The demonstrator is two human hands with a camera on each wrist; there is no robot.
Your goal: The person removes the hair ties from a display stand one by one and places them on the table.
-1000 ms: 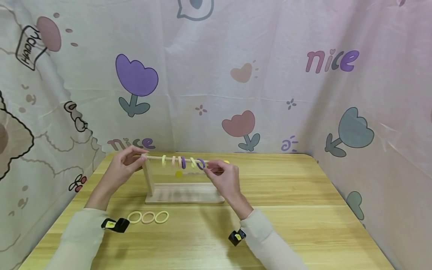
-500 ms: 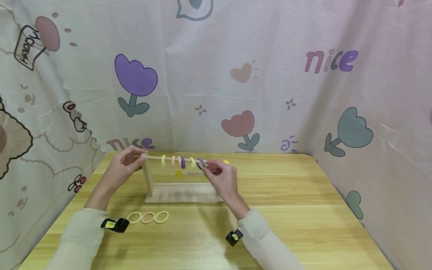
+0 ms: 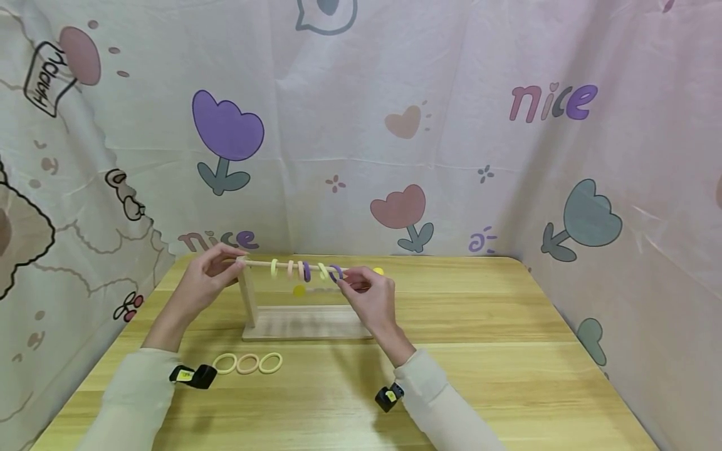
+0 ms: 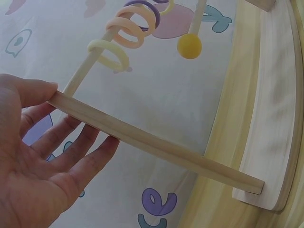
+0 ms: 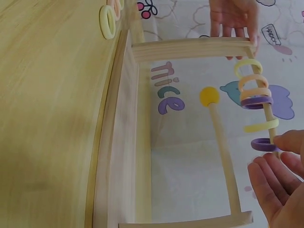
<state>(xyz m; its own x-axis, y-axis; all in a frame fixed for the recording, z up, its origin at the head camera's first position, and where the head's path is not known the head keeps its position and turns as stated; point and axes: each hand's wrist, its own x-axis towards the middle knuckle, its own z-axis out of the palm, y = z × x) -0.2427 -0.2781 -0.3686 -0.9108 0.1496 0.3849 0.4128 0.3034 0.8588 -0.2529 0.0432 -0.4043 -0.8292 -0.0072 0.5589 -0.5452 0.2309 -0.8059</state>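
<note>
A wooden rack (image 3: 307,322) stands on the table, with a rod (image 4: 80,76) reaching sideways from the top of its left post (image 4: 156,142). My left hand (image 3: 205,279) grips that post's top end, thumb on the tip and fingers along the far side. Several yellow, peach and purple rings hang on the rod, among them a peach ring (image 4: 124,31) and a yellow ring (image 5: 261,126). At the rod's right end my right hand (image 3: 372,297) pinches a purple ring (image 5: 262,144), which is around the rod. The fingertips partly hide that end.
Three loose rings lie in a row before the rack: a yellow ring (image 3: 225,363), a pink ring (image 3: 247,363) and another yellow ring (image 3: 271,362). A second stick tipped with a yellow ball (image 5: 209,96) extends below the ringed rod. Patterned cloth (image 3: 338,125) surrounds the table (image 3: 479,376).
My right hand and forearm have shifted slightly left, still at the purple ring. The left hand keeps its grip on the post, and the loose rings stay where they were.
</note>
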